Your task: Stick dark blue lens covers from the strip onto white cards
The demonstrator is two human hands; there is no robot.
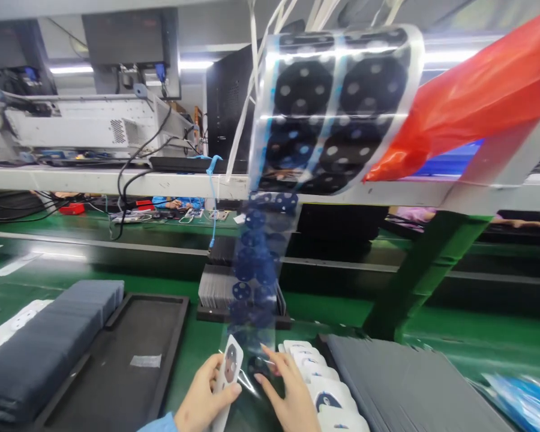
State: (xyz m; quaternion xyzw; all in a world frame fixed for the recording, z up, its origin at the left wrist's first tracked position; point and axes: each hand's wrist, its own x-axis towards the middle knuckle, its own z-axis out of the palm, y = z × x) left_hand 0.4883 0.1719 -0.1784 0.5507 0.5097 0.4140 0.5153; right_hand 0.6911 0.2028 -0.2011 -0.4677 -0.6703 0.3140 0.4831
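Left hand (207, 393): pinches white plate (227, 378)
Right hand (290, 390): fingers apart, at clear strip (252, 288)
Big tray (121, 342): tape (146, 361)
Back tray (211, 314): gray cards (213, 288)

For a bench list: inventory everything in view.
Film roll: one, black and clear, top
Film strip: one, dark and clear, below roll
Plastic: one, red, upper right
Equipment: several, mostly white, upper left
Trays: two, black, lower left and centre
Padded stack: one, grey, far left
Plate: one, white, in left hand
Other plates: several, white, right of hands
Sheet stack: one, grey, lower right
Bench: one, green, underneath
Left hand: one, bare, lower centre
Right hand: one, bare, at strip
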